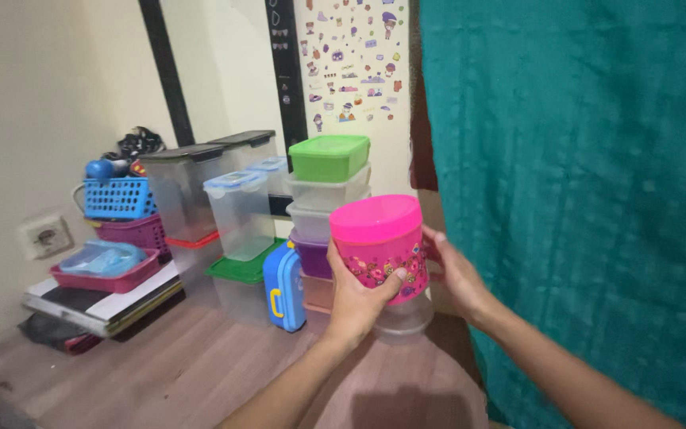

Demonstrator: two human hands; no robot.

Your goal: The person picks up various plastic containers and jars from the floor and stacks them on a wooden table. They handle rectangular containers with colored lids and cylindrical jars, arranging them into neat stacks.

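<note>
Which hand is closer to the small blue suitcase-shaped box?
Left. The left hand, gripping the pink container, is just right of the blue box; the right hand is behind the container, farther away.

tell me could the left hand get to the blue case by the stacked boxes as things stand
Probably not right away: the left hand is wrapped around the pink container. The blue case stands close beside it with nothing in between.

Cream wall (17, 95) left, wall socket (44, 236), wood-look floor (184, 373), teal curtain (581, 175) right
</note>
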